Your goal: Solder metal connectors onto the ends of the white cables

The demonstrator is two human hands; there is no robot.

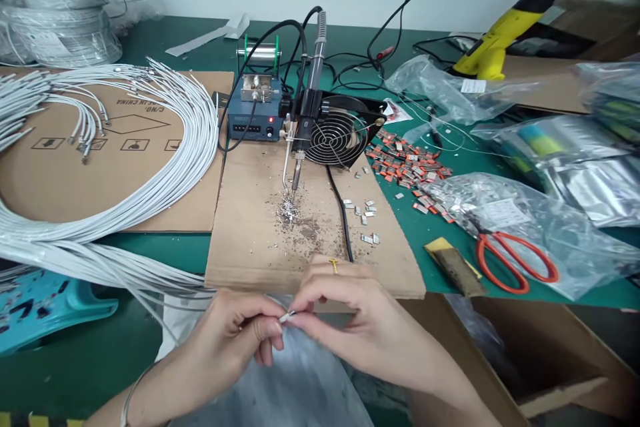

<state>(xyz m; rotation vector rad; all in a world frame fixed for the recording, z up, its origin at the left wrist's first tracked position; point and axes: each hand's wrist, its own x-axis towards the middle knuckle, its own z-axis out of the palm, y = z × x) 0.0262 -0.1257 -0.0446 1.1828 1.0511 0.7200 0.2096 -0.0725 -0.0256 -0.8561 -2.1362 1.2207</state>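
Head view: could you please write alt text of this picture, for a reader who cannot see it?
A person's left hand and right hand pinch a small whitish piece, probably a cable end, near a flat brown cardboard sheet. Beyond, a grey-and-black soldering iron points down; looped white cables lie left, red-handled metal scissors right.

Electronics workshop: soldering iron (315,68), solder spool (263,55), cables (203,127)

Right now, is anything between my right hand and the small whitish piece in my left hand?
Nothing visible: your right hand has its thumb and forefinger at the small whitish piece, which your left hand pinches. The soldering iron stands beyond both hands, over the cardboard, not between them.
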